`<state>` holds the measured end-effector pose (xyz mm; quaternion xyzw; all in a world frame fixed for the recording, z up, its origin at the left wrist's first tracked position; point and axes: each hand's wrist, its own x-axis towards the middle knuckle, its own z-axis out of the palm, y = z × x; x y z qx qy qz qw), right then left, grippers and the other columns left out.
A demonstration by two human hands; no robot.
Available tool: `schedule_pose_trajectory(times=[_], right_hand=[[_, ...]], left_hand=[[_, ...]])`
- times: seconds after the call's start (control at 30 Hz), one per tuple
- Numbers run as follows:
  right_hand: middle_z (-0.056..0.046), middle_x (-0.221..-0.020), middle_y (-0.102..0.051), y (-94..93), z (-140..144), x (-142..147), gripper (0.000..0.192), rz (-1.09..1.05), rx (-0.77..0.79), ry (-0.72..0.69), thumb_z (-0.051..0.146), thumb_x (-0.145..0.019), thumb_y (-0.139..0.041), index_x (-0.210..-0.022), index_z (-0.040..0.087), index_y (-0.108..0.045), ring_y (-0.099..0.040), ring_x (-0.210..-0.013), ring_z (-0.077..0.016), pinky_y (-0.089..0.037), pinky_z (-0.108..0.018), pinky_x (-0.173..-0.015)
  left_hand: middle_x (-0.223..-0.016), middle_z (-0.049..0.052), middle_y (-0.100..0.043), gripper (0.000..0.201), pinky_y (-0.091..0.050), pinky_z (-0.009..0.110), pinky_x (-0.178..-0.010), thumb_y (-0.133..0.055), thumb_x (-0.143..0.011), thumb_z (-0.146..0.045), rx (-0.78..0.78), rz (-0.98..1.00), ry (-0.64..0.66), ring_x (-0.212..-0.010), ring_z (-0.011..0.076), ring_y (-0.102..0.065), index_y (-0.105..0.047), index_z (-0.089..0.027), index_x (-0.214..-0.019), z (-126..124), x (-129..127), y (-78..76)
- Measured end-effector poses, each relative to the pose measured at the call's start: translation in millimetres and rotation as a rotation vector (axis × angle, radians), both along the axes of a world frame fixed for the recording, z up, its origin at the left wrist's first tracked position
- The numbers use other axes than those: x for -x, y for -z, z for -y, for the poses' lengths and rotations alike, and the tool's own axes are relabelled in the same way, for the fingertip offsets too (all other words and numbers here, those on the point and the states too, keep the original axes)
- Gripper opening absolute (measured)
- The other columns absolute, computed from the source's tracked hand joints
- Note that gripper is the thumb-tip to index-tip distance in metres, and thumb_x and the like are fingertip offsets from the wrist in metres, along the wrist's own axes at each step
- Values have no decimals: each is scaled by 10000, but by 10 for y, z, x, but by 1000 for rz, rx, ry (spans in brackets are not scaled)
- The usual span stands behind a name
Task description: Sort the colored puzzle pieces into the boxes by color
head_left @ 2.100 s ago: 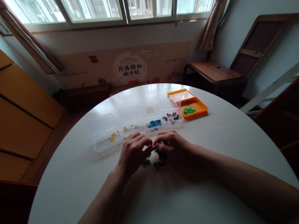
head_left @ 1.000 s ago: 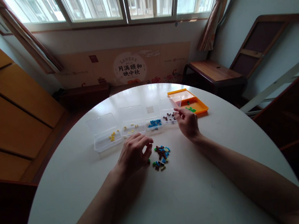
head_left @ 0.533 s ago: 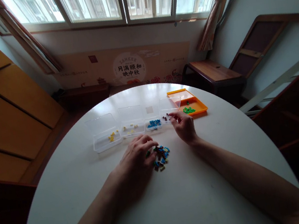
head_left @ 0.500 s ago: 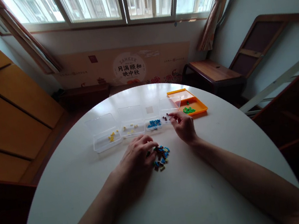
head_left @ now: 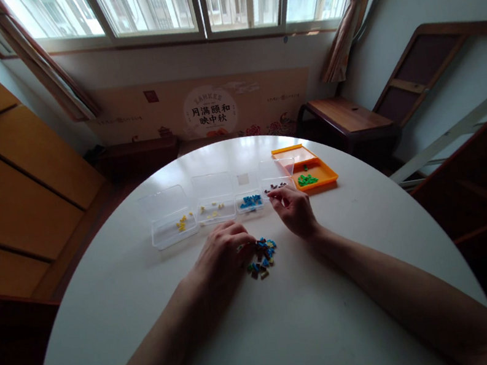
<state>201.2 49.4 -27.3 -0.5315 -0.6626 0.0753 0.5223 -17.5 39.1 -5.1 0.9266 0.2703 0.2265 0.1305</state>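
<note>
white table (head_left: 261, 341), orange tray (head_left: 324, 176) of green bits (head_left: 306, 180), clear boxes (head_left: 172, 225), mixed blue, brown and green pile (head_left: 261, 256)

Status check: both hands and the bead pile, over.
Left hand fingering mixed bead pile. Right hand at clear box of dark beads, grip unclear. Nothing between.

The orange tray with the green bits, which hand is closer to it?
Right. The right hand is just in front of the clear boxes, a little left of the orange tray. The left hand is farther off, at the mixed pile.
</note>
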Motion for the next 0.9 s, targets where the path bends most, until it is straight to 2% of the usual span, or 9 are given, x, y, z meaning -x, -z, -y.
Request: schedule_pose_trajectory(times=[0.27, 0.47, 0.73, 0.9], right_hand=[[-13, -724, -606, -1, 23, 23, 156, 64, -18, -77, 208, -850, -543, -858, 184, -696, -494, -585, -121, -431, -243, -603], [-12, -722, -599, -8, 47, 33, 154, 109, -37, -130, 207, -858, -536, -855, 193, -689, -500, -586, -118, -436, -240, -603], [-9, -735, -612, -49, 150, 110, 64, 244, -110, -391, 219, -811, -578, -821, 212, -641, -560, -663, -132, -461, -254, -648], [-19, -758, -625, -36, 179, 139, 63, 308, -154, -448, 268, -840, -593, -829, 209, -612, -570, -689, -141, -455, -258, -656]], left_hand=[[-762, 31, -644, 173, -435, 266, -714, -572, -858, -168, -4, 54, 7, -750, 149, -554, -691, -206, -737, -49, 14, 52], [-774, 31, -642, 140, -451, 255, -702, -567, -884, -201, 59, 172, -39, -748, 140, -571, -664, -183, -784, -75, -7, 63], [-748, 31, -644, 165, -467, 248, -653, -598, -875, -281, 155, 345, -173, -694, 130, -581, -657, -159, -782, -53, -68, -29], [-721, 20, -642, 166, -449, 224, -601, -583, -876, -277, 228, 353, -186, -656, 117, -569, -657, -151, -798, -52, -80, -49]])
